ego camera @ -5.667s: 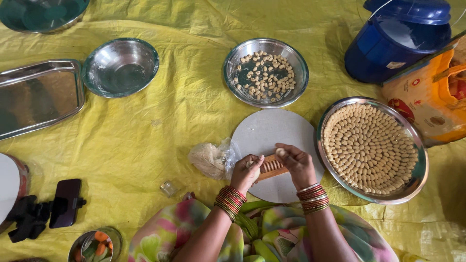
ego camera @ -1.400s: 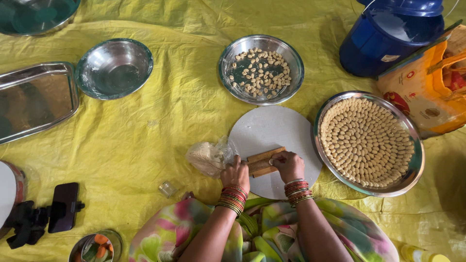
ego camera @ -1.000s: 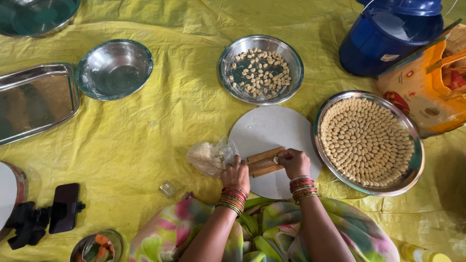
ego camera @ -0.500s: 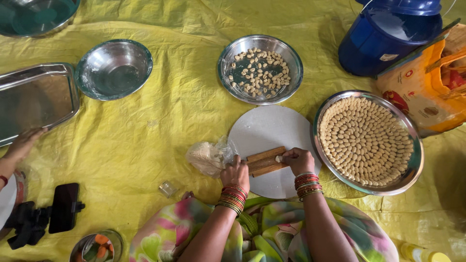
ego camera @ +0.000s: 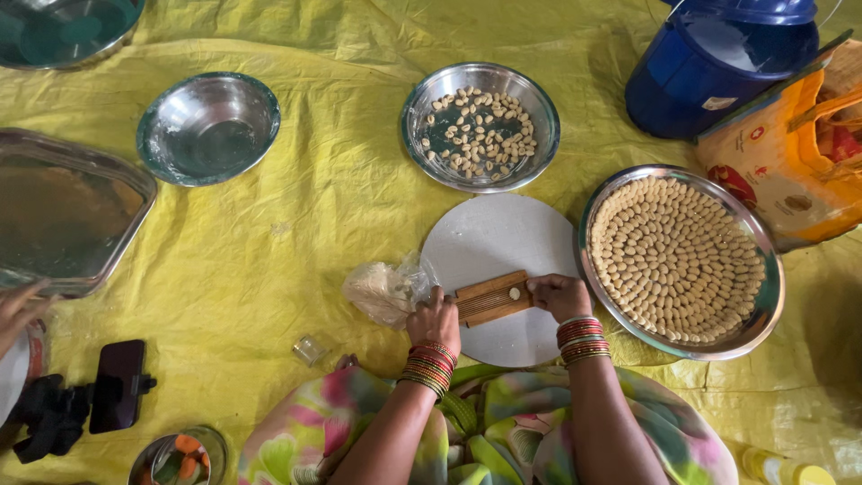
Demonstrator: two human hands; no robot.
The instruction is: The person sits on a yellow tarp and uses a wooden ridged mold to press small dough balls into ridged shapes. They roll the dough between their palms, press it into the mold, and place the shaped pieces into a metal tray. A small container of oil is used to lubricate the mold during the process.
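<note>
We steady the ridged wooden board with our left hand closed on its end, our right hand pressing one dough piece; the tray looks nearly filled with shaped pieces, the bowl still part full

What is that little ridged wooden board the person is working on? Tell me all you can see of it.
The wooden board is a small brown rectangle with fine parallel grooves along its top face. It lies flat, slightly tilted, on the round pale slab. The left hand holds its left end and the right hand its right end. One small pale dough piece sits on the grooves near the right hand.
</note>
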